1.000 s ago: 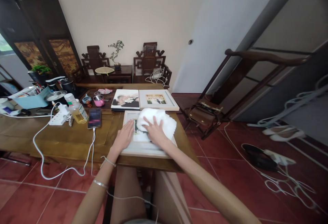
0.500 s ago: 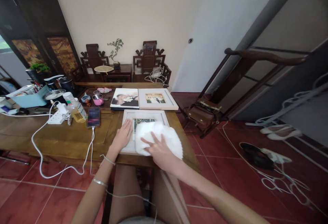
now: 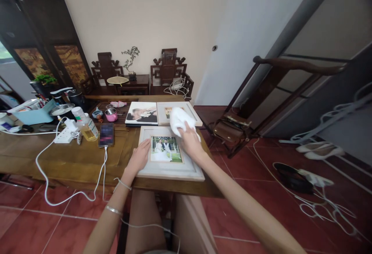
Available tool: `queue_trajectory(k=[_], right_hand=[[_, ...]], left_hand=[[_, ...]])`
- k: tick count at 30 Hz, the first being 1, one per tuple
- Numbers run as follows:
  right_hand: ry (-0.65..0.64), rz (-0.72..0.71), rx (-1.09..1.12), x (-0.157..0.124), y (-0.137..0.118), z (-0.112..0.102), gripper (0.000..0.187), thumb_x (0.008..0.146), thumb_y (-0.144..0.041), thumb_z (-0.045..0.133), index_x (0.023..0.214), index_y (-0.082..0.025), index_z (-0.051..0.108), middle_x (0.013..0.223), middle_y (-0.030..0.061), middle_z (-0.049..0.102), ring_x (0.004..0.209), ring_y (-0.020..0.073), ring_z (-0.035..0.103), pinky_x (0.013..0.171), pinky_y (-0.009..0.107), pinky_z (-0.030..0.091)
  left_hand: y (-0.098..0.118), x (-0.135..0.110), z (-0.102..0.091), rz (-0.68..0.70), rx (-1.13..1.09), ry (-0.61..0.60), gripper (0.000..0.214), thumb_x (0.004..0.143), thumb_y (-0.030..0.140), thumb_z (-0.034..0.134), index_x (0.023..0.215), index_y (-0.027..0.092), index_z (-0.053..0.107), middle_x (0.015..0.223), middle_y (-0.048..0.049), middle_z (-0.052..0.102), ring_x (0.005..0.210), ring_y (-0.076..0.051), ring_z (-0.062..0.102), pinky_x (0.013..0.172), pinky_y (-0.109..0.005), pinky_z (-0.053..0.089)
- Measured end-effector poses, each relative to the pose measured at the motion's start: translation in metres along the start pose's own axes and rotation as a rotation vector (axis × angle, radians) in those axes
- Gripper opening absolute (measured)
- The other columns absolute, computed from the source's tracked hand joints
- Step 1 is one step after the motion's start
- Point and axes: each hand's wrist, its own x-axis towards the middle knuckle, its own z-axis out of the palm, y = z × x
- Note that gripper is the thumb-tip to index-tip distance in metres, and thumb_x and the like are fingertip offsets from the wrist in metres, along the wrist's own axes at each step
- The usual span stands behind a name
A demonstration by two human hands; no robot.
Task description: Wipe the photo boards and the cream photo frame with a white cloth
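Note:
A white picture frame (image 3: 186, 171) with a photo of two people lies flat at the table's front edge. My left hand (image 3: 141, 154) rests on its left side, fingers stretched out, holding nothing. My right hand (image 3: 189, 142) grips a bunched white towel (image 3: 180, 121) at the frame's upper right corner. The towel covers that corner and partly hides a second white picture frame (image 3: 190, 110) lying behind. A photo album or panel (image 3: 142, 113) with a partly blurred picture lies left of the second frame.
On the wooden table (image 3: 87, 159) to the left are a phone (image 3: 106, 134) with a white cable, a bottle of yellowish liquid (image 3: 86, 126), a power strip (image 3: 66, 134) and a pink cup (image 3: 111, 114). A wooden chair (image 3: 247, 102) with a brown bag stands right.
My right hand has moved the towel up and away from the near frame's middle, uncovering its photo. The towel is now more bunched. My left hand has stayed in place.

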Motion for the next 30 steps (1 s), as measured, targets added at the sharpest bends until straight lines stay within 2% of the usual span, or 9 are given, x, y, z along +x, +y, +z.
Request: queue_trajectory(k=[2,5,8,11,15,18,20,26,30], right_hand=[[0.022,-0.172,0.023,0.026,-0.02,0.006,0.061,0.071,0.009,0.038,0.124,-0.017,0.055,0.15,0.0108,0.032,0.14,0.0268,0.019,0.109,0.049,0.023],[-0.109,-0.443,0.028,0.046,-0.056,0.02,0.054,0.079,0.004,0.039,0.124,-0.02,0.056,0.148,0.0068,0.037,0.141,0.0223,0.019,0.112,0.045,0.017],[-0.194,-0.492,0.015,0.047,-0.073,0.03,0.051,0.081,0.002,0.04,0.125,-0.019,0.055,0.138,0.0097,0.05,0.137,0.0201,0.029,0.111,0.042,0.018],[-0.217,-0.429,-0.013,0.043,-0.056,0.028,0.053,0.078,0.003,0.042,0.125,-0.017,0.054,0.124,0.014,0.061,0.133,0.0212,0.036,0.109,0.042,0.02],[-0.263,-0.31,-0.082,0.035,-0.003,0.008,0.054,0.073,0.006,0.043,0.121,-0.015,0.058,0.119,0.0175,0.063,0.127,0.0238,0.044,0.107,0.043,0.022],[-0.288,-0.229,-0.131,0.018,0.027,-0.007,0.053,0.074,0.006,0.041,0.12,-0.014,0.059,0.12,0.0191,0.062,0.125,0.0255,0.046,0.106,0.046,0.021],[-0.31,-0.217,-0.145,0.0,0.033,-0.015,0.055,0.073,0.008,0.039,0.12,-0.013,0.059,0.119,0.0192,0.062,0.126,0.0253,0.045,0.105,0.045,0.023],[-0.461,-0.233,-0.068,-0.08,0.003,-0.049,0.062,0.065,0.009,0.04,0.12,-0.013,0.059,0.114,0.0209,0.064,0.129,0.0299,0.041,0.101,0.046,0.028],[-0.55,-0.222,0.056,-0.114,-0.006,-0.084,0.067,0.06,0.007,0.04,0.116,-0.022,0.063,0.106,0.0125,0.067,0.111,0.0268,0.056,0.091,0.036,0.039]], left_hand=[[0.001,-0.001,-0.001,-0.001,-0.005,-0.002,0.053,0.088,0.008,0.031,0.14,0.02,0.038,0.149,-0.0093,0.035,0.139,-0.018,0.029,0.108,-0.044,0.034],[0.002,-0.003,-0.002,0.003,-0.023,0.02,0.059,0.081,0.001,0.031,0.137,0.019,0.042,0.146,-0.01,0.04,0.138,-0.02,0.031,0.107,-0.046,0.035],[0.004,-0.004,-0.003,-0.008,-0.054,0.032,0.063,0.077,-0.003,0.032,0.135,0.019,0.045,0.143,-0.0109,0.043,0.136,-0.022,0.033,0.106,-0.049,0.035],[0.004,-0.003,-0.002,0.004,-0.071,0.035,0.068,0.074,-0.005,0.03,0.137,0.018,0.042,0.147,-0.0098,0.039,0.137,-0.021,0.032,0.107,-0.048,0.035],[0.001,-0.001,0.001,-0.022,-0.068,0.049,0.072,0.072,-0.008,0.03,0.138,0.019,0.041,0.149,-0.0085,0.036,0.138,-0.019,0.032,0.109,-0.046,0.034],[-0.002,0.0,0.004,-0.027,-0.069,0.059,0.071,0.073,-0.008,0.031,0.138,0.02,0.041,0.148,-0.0081,0.037,0.138,-0.018,0.032,0.11,-0.044,0.033],[-0.003,0.0,0.006,-0.026,-0.07,0.067,0.07,0.074,-0.008,0.031,0.138,0.02,0.041,0.148,-0.0079,0.038,0.138,-0.017,0.032,0.111,-0.043,0.032],[-0.003,0.0,0.005,-0.023,-0.047,0.068,0.069,0.074,-0.007,0.03,0.138,0.017,0.041,0.149,-0.0082,0.037,0.138,-0.017,0.031,0.111,-0.042,0.032],[0.0,0.0,0.001,-0.043,-0.022,0.032,0.069,0.075,-0.006,0.03,0.139,0.018,0.04,0.15,-0.0081,0.035,0.139,-0.019,0.03,0.109,-0.044,0.034]])
